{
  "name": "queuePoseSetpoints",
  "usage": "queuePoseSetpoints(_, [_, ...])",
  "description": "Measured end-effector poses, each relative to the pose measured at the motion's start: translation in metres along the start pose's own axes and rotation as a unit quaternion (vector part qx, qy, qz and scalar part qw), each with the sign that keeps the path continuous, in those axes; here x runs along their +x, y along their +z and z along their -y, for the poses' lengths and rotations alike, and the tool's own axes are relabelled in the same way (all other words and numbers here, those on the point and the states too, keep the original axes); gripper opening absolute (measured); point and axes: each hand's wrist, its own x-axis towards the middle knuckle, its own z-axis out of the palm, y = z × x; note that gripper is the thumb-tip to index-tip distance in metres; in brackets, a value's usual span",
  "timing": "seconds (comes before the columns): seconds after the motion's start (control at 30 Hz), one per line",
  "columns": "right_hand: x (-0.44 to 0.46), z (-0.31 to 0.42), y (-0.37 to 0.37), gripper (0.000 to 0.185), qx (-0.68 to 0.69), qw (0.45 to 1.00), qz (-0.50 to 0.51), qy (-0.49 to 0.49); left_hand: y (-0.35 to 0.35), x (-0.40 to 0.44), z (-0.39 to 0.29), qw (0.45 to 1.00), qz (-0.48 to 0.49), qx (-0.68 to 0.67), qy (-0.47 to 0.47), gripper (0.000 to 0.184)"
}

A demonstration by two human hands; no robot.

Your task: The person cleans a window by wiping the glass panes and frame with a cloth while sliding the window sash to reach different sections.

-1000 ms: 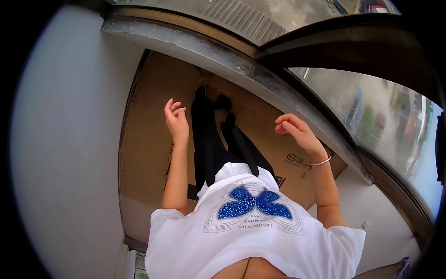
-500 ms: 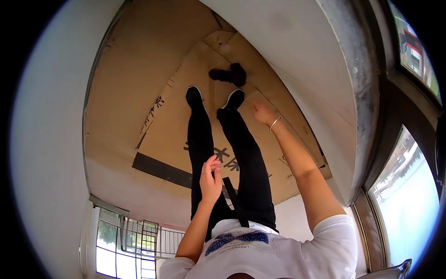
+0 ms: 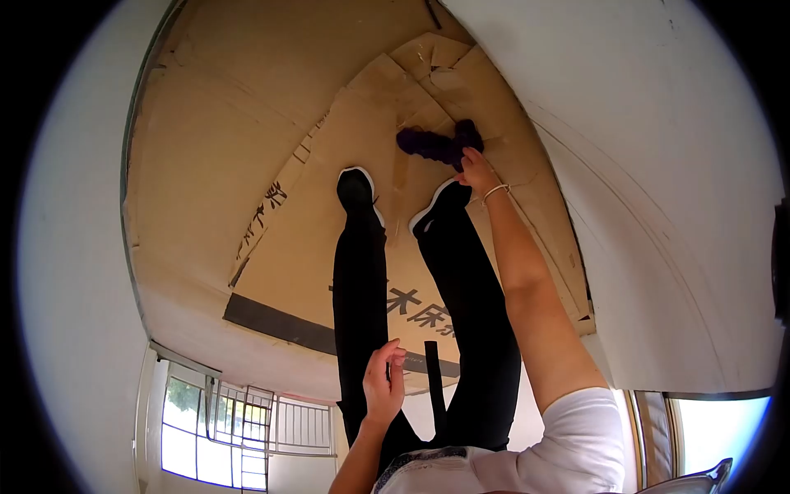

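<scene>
A dark purple, fuzzy-looking cloth item [image 3: 429,146] lies bunched on the cardboard just beyond my right shoe. My right hand [image 3: 479,171], with a bracelet at the wrist, reaches down to its right end. The fingertips are at the cloth's edge, thumb and fingers apart; a firm hold on it cannot be made out. Over my left thigh hangs my left hand [image 3: 384,383], fingers loosely bent and apart, holding nothing. A black strap [image 3: 435,383] sticks up from my waist between the legs.
My black shoes [image 3: 355,191] stand on brown cardboard [image 3: 222,189] with dark printed characters. A white wall [image 3: 650,206] rises close on the right, another pale wall [image 3: 78,214] on the left. Behind me are a barred window [image 3: 247,420] and a bright pane [image 3: 720,432].
My right hand has moved forward from beside the right shoe to the cloth's edge, its fingers extending from a curled pose. My left hand stays near the thigh. The view has shifted.
</scene>
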Motion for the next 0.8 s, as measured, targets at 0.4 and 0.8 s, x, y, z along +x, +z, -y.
queuePoseSetpoints(0.4, [-0.508,0.086,-0.088,0.044,0.153,0.912,0.361,-0.121,-0.041,-0.033,-0.141,0.99,-0.077,-0.11,0.052,0.057])
queuePoseSetpoints(0.8, [-0.764,0.079,-0.167,0.066,0.031,0.9,-0.011,-0.434,-0.073,-0.189,-0.378,0.875,0.376,-0.298,0.063,0.028])
